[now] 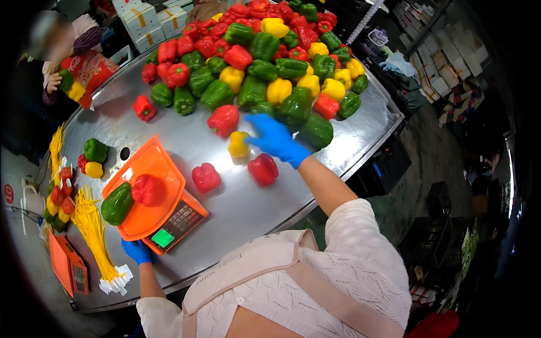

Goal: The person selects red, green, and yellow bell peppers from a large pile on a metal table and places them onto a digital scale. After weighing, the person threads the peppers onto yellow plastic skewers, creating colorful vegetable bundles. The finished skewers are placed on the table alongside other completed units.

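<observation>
My right hand [275,139], in a blue glove, reaches over the steel table with its fingers apart. Its thumb side is beside a yellow bell pepper [238,145]; contact is hard to make out. Close by lie a red bell pepper [223,120], another red bell pepper [263,169] and a third red bell pepper [206,178]. My left hand [137,250], also gloved in blue, is at the near left corner of an orange scale [160,208], its fingers mostly hidden. On the scale's pan rest a green bell pepper [117,204] and a red bell pepper [148,190].
A large heap of mixed bell peppers [262,73] covers the table's far side. Yellow ties [93,231] lie left of the scale, near grouped peppers [94,158] and a second orange scale [67,265]. At far left a person [84,62] holds peppers.
</observation>
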The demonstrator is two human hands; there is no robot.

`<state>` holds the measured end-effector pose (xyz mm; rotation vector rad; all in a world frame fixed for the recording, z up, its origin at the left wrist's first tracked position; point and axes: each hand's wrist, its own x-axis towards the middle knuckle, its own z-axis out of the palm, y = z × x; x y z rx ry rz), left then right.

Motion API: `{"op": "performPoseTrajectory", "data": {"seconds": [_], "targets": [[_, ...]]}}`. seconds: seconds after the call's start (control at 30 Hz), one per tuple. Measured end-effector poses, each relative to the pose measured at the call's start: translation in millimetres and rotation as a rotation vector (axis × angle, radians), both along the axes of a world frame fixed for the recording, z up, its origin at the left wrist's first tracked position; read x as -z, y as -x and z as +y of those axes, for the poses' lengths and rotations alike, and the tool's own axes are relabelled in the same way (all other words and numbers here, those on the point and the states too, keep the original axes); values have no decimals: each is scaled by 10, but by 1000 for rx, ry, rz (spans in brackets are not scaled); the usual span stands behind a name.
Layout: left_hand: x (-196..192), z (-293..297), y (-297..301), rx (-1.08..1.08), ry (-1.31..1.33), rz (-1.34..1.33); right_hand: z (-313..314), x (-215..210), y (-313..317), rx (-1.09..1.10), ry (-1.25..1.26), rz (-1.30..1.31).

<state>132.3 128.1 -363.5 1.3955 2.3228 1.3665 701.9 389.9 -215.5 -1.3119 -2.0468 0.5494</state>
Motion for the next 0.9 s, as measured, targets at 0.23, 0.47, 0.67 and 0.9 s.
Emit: {"op": "performPoseTrajectory", "data": {"seconds": [0.23, 0.47, 0.67, 0.9], "targets": [[-44, -481, -49, -277, 431, 430, 714, -174, -1840, 550, -65, 195], [120, -600, -350, -392, 528, 451, 1461, 91, -2559, 663, 282, 222], [53, -452, -538, -550, 546, 434, 1896, 144, -1972, 587, 355, -356], [-61, -278, -677, -598, 550, 496, 1803, 310, -2263, 506, 260, 70]]}}
